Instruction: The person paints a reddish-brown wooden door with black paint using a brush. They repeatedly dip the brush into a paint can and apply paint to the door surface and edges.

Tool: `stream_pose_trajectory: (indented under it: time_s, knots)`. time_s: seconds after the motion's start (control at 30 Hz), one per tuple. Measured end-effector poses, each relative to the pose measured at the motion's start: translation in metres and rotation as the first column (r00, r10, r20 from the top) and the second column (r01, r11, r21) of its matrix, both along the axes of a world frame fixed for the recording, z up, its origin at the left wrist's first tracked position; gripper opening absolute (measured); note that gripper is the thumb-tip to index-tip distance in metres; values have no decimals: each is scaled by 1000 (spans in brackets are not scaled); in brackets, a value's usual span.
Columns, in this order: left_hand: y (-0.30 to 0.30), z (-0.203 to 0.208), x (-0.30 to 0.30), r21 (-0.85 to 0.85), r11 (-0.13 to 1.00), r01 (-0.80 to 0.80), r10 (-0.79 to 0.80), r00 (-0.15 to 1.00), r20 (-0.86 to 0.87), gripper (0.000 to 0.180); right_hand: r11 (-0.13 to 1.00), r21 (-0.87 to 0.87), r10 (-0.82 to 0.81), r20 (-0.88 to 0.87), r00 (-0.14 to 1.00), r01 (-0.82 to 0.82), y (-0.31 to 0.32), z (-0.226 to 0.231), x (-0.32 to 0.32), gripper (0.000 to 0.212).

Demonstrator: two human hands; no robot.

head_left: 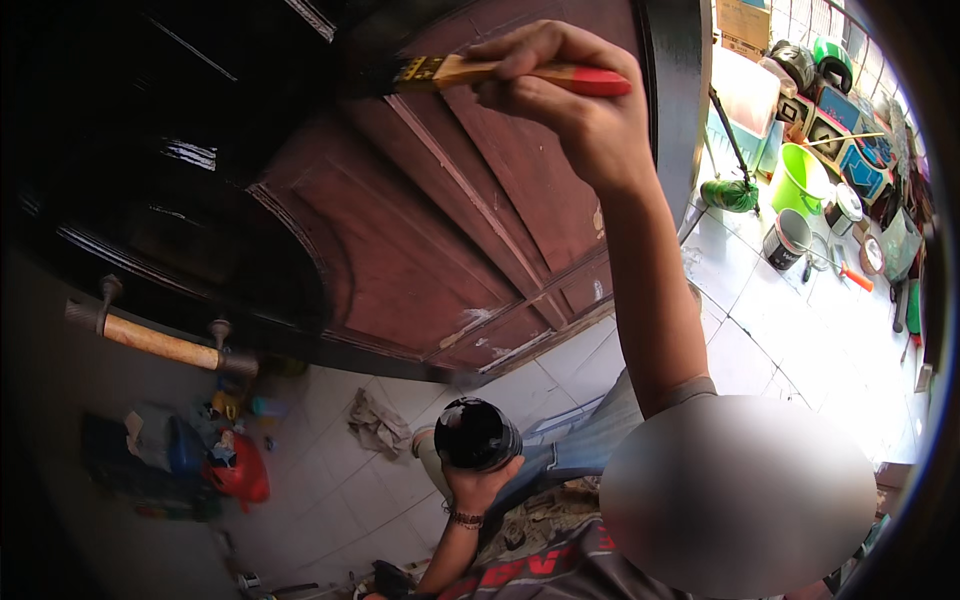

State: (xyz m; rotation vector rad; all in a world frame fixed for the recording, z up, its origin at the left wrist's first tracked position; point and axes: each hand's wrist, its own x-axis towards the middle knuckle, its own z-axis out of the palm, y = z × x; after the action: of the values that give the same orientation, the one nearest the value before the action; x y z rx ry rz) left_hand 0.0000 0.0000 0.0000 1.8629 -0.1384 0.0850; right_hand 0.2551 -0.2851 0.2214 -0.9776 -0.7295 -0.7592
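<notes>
A paintbrush [455, 72] with a wooden handle and red end is gripped in my right hand [570, 85], raised at the upper middle. Its dark bristles meet the black-painted area of the panelled door [440, 240] and are hard to make out against it. The door is glossy black on the left and reddish brown on the right, with a few pale scuffs low down. Below, my left hand [482, 490] is wrapped around a round can [480, 433] of black paint, its open top facing up.
A long door handle [160, 342] juts out at the left. On the tiled floor lie a crumpled rag [378, 424] and a red bag [238, 468]. At the right stand a green bucket [797, 178], a grey paint can [787, 238], helmets [832, 62] and boxes.
</notes>
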Motion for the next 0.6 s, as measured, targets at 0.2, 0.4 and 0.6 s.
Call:
stream_pose_trajectory:
  time_s: [0.2,0.4,0.6]
  knots:
    - [-4,0,1,113,991,-67,52,990,131,86,962,249,-125,30,992,114,-41,-29,33,7]
    - [2,4,-6,111,992,-54,50,998,40,86,665,551,-526,-134,840,505,13,-32,10,13]
    - [-6,9,-9,-98,985,-139,137,990,-31,89,567,427,-694,-213,688,704,102,-16,26,15]
